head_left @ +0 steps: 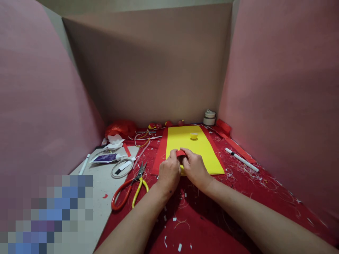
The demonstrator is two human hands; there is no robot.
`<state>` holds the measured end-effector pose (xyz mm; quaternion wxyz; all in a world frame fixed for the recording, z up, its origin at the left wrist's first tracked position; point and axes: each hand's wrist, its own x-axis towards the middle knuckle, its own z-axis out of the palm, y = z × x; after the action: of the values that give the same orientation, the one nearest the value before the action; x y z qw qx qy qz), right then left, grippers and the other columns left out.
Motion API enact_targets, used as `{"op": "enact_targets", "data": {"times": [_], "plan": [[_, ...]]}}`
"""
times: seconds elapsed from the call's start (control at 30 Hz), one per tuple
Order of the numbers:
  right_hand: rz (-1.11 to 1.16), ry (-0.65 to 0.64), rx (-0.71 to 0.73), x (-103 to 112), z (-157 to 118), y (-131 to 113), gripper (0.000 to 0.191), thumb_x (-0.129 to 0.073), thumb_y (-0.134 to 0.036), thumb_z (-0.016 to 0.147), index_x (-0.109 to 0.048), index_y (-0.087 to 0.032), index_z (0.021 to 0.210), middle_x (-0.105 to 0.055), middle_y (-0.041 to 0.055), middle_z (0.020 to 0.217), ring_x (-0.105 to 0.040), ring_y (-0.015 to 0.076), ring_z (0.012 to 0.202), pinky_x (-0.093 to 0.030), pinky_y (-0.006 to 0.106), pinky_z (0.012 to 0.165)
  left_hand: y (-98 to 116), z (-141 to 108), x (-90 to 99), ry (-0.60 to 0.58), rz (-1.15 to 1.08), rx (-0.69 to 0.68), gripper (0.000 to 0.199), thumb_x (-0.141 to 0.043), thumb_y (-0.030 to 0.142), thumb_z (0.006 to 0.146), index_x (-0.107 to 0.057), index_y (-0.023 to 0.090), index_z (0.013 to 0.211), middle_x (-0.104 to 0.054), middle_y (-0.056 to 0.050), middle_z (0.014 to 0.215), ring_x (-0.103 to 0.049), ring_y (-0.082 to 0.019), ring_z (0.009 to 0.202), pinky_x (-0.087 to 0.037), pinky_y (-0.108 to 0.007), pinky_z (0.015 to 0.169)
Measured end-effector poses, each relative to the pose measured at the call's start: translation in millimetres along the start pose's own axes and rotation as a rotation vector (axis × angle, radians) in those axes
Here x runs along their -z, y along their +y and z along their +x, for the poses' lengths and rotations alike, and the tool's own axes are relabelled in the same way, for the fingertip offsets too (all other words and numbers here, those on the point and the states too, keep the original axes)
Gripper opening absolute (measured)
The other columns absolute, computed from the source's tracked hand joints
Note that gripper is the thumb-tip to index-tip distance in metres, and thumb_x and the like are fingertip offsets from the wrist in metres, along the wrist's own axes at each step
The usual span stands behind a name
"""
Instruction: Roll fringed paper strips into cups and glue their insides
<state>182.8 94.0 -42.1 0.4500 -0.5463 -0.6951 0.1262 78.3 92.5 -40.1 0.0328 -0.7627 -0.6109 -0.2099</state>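
Observation:
Both hands meet near the front edge of a yellow sheet (190, 148) that lies on red sheets (159, 155). A small curved red ribbed piece (181, 153) is pinched between them. My left hand (169, 173) grips its left side, with the fingers closed. On its right side, my right hand (197, 169) holds it with the thumb and fingers. Under the piece, a bit of yellow shows between the hands; what it belongs to is partly hidden. A small yellow cup-shaped piece (194, 136) sits farther back on the yellow sheet.
Red-handled scissors (122, 198) with one yellow handle lie left of my left hand. A purple tube (106, 158) and tape ring (122, 168) are on a grey board (102, 211). At right lies a white pen (241, 159); a lidded jar (209, 118) stands behind.

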Motion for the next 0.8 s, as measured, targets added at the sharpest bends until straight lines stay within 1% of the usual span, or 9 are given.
{"op": "enact_targets", "data": {"times": [0.1, 0.17, 0.27, 0.37, 0.43, 0.53, 0.67, 0.73, 0.8], "plan": [[-0.037, -0.029, -0.009, 0.3, 0.0, -0.6, 0.038, -0.041, -0.006, 0.078, -0.061, -0.007, 0.11, -0.069, 0.0153, 0.097, -0.065, 0.0216, 0.086, -0.048, 0.031, 0.079, -0.3, 0.2, -0.8, 0.014, 0.025, 0.023, 0.034, -0.035, 0.011, 0.087, -0.043, 0.011, 0.121, -0.068, -0.011, 0.09, -0.067, -0.023, 0.073, -0.047, -0.03, 0.061], [-0.067, -0.019, -0.003, 0.3, -0.1, -0.7, 0.04, -0.041, -0.005, 0.077, -0.059, -0.007, 0.112, -0.069, 0.0159, 0.099, -0.065, 0.022, 0.088, -0.047, 0.031, 0.081, -0.2, 0.1, -1.1, 0.043, 0.035, 0.011, 0.035, -0.036, 0.012, 0.087, -0.042, 0.012, 0.122, -0.068, -0.012, 0.095, -0.067, -0.023, 0.074, -0.047, -0.03, 0.061], [-0.011, -0.001, -0.016, 0.2, -0.2, -1.2, 0.039, -0.042, -0.006, 0.077, -0.059, -0.007, 0.112, -0.068, 0.0154, 0.101, -0.064, 0.021, 0.091, -0.046, 0.03, 0.082, 0.2, -0.1, -0.2, 0.047, -0.027, -0.01, 0.031, -0.034, 0.013, 0.088, -0.045, 0.013, 0.118, -0.068, -0.01, 0.09, -0.067, -0.022, 0.075, -0.047, -0.029, 0.063], [0.056, -0.016, -0.029, 0.4, -0.3, -1.7, 0.035, -0.041, -0.006, 0.079, -0.062, -0.01, 0.107, -0.069, 0.0128, 0.098, -0.065, 0.0195, 0.088, -0.047, 0.028, 0.08, 0.3, 0.2, 0.4, 0.038, -0.063, 0.02, 0.03, -0.032, 0.014, 0.089, -0.046, 0.012, 0.116, -0.069, -0.01, 0.085, -0.067, -0.021, 0.074, -0.047, -0.028, 0.063], [0.022, -0.034, -0.036, 0.6, -0.6, -1.9, 0.034, -0.041, -0.007, 0.08, -0.062, -0.01, 0.107, -0.07, 0.0128, 0.095, -0.065, 0.0204, 0.085, -0.047, 0.03, 0.077, 0.1, 0.4, -0.1, 0.038, -0.033, 0.03, 0.032, -0.034, 0.014, 0.088, -0.044, 0.012, 0.119, -0.069, -0.01, 0.086, -0.067, -0.021, 0.072, -0.046, -0.028, 0.062], [-0.039, -0.038, -0.041, 0.7, -0.9, -2.2, 0.036, -0.042, -0.006, 0.079, -0.061, -0.008, 0.11, -0.07, 0.0151, 0.095, -0.065, 0.022, 0.084, -0.047, 0.03, 0.077, -0.4, 0.4, -1.6, 0.042, -0.005, 0.003, 0.033, -0.036, 0.013, 0.088, -0.043, 0.014, 0.12, -0.068, -0.01, 0.089, -0.067, -0.02, 0.072, -0.046, -0.028, 0.061], [0.012, -0.033, -0.053, 0.7, -0.3, -2.5, 0.034, -0.042, -0.006, 0.079, -0.062, -0.009, 0.107, -0.07, 0.0136, 0.096, -0.065, 0.0204, 0.086, -0.047, 0.028, 0.077, -0.6, 0.7, -2.4, 0.026, -0.024, 0.013, 0.029, -0.033, 0.014, 0.089, -0.046, 0.014, 0.115, -0.068, -0.009, 0.086, -0.066, -0.02, 0.072, -0.046, -0.027, 0.062], [-0.013, -0.041, -0.05, 0.9, 0.0, -2.4, 0.033, -0.042, -0.006, 0.079, -0.063, -0.009, 0.105, -0.07, 0.0133, 0.093, -0.065, 0.0208, 0.083, -0.047, 0.028, 0.075, -0.6, 0.9, -2.6, 0.026, -0.002, 0.024, 0.03, -0.034, 0.015, 0.089, -0.045, 0.014, 0.117, -0.068, -0.009, 0.087, -0.066, -0.021, 0.072, -0.046, -0.028, 0.061], [-0.06, -0.039, -0.035, 1.1, 0.1, -2.3, 0.035, -0.042, -0.006, 0.078, -0.062, -0.008, 0.107, -0.07, 0.0144, 0.093, -0.065, 0.0216, 0.082, -0.047, 0.029, 0.075, -0.6, 0.9, -2.6, 0.037, 0.016, 0.01, 0.031, -0.037, 0.015, 0.088, -0.044, 0.014, 0.118, -0.068, -0.01, 0.09, -0.066, -0.022, 0.072, -0.046, -0.029, 0.061]]}}
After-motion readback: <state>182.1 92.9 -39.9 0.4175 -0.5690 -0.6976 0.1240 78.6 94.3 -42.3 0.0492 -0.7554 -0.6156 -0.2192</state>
